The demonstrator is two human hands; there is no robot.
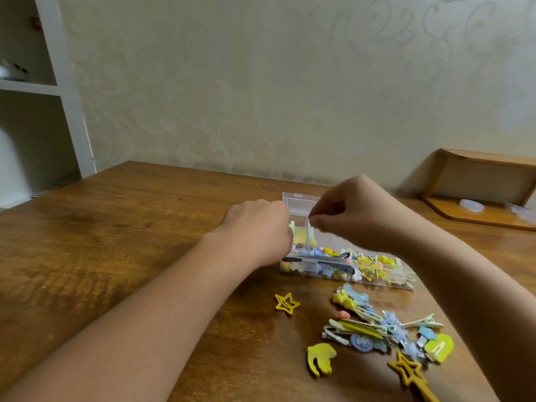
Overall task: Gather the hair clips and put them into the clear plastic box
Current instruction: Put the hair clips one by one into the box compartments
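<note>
- A loose pile of hair clips lies near the table's front edge.
- Beyond, the clear plastic box holds more clips.
- Left hand curled at the box's left end; what it holds is hidden.
- Right hand pinches a clip over the box.
- Bare wood spreads leftward.

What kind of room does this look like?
Probably a room in a home: patterned wallpaper, a white shelf unit and a wooden table strewn with hair clips.
</note>
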